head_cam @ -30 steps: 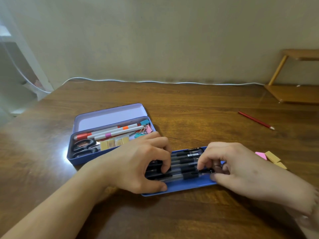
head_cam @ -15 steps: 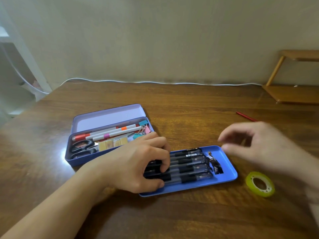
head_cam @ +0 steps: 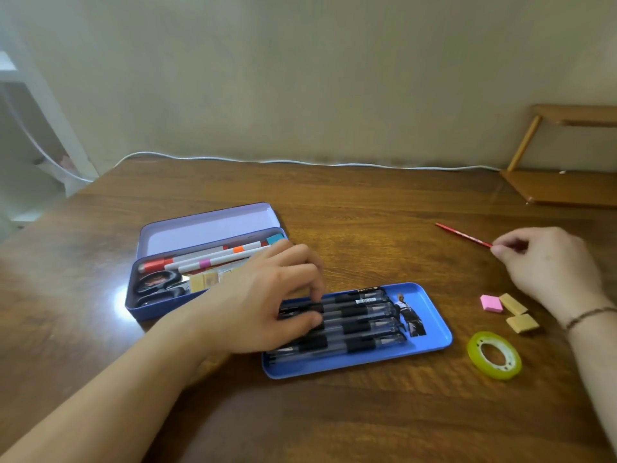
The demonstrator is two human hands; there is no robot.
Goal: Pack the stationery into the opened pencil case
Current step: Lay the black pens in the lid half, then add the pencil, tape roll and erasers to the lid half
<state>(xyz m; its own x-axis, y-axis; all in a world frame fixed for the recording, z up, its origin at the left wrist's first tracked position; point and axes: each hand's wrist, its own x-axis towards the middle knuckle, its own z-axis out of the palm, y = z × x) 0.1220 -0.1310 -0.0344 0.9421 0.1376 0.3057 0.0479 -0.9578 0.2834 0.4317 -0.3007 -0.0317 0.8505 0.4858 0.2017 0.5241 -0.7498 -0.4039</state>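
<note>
Wood-grain tabletop (head_cam: 334, 429) runs back to a plain wall, with a white cable along its far edge and a small wooden shelf at the far right corner. Toward the left edge sits the opened pencil case (head_cam: 187, 262), already holding markers, scissors and small blocks. Just in front of it lies a blue tray (head_cam: 430, 332) filled with a row of black pens (head_cam: 354, 325).

My left hand (head_cam: 263, 302) presses curled fingertips onto the pens, steadying them. My right hand (head_cam: 547, 265) pinches the near end of a red pencil (head_cam: 462, 233) lying toward the far right.

That pencil looks light, stiff and thin; it would likely roll, so a pinch nearer the middle should carry it level rather than drooping. Three small erasers (head_cam: 507, 310) and a roll of green tape (head_cam: 494, 355) wait near the right edge. Erasers should be grippy and slightly soft, easy by their sides; tape is best taken across its ring.
</note>
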